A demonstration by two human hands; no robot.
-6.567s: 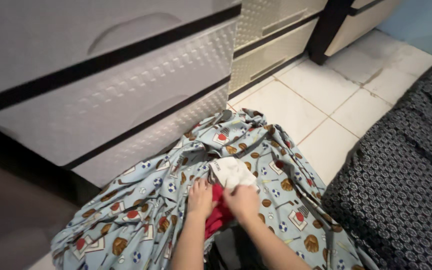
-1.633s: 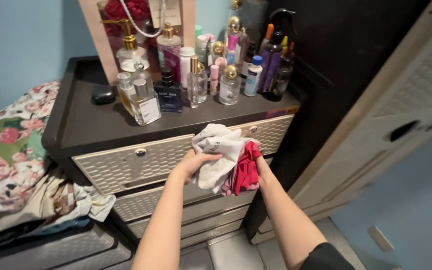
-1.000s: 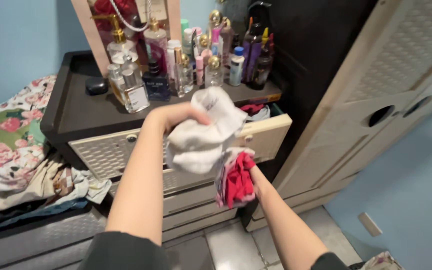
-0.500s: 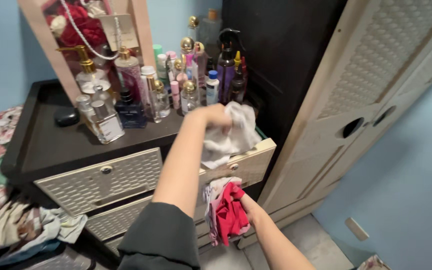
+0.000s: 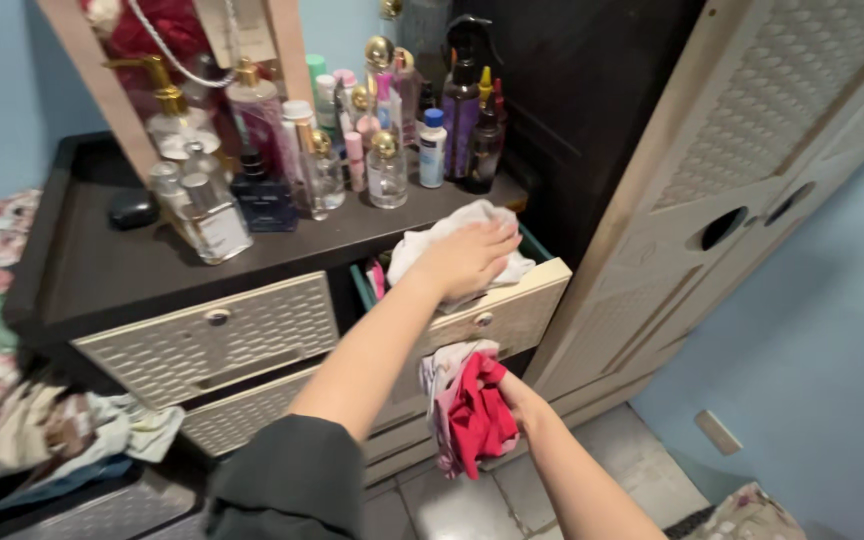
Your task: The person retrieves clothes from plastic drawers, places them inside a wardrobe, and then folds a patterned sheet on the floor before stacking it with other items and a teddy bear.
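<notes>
Left hand (image 5: 464,258): palm down, fingers spread flat on the white cloth (image 5: 449,238); it presses rather than grips, which seems meant to pack the cloth down into the drawer.
White cloth: bunched at the top of the open drawer (image 5: 497,305), part of it bulging above the front edge and hanging a little over it, directly under the left hand.
Right hand (image 5: 508,393): lower, in front of the chest, fingers closed round a red cloth (image 5: 477,415) and a pale patterned cloth (image 5: 439,375) gathered with it; both hang loose below the grip, probably kept out of the way while the other hand works.
Cloth to hands: white cloth touching the left palm; red bundle in the right hand, just below the drawer front and apart from it.
Drawer: right one of the top row, pulled out; more fabric shows along its left inner side. The drawer (image 5: 214,335) beside it is shut.
Chest top (image 5: 92,260): dark tray-like surface, with perfume and lotion bottles (image 5: 302,150) crowded toward the back, just behind the open drawer.
Mirror (image 5: 177,60): leaning behind the bottles.
Wardrobe (image 5: 742,190): cream door with round holes, standing at the right.
Clothes pile (image 5: 22,420): floral and mixed fabrics heaped at the left.
Floor (image 5: 512,500): pale tiles below the chest.
</notes>
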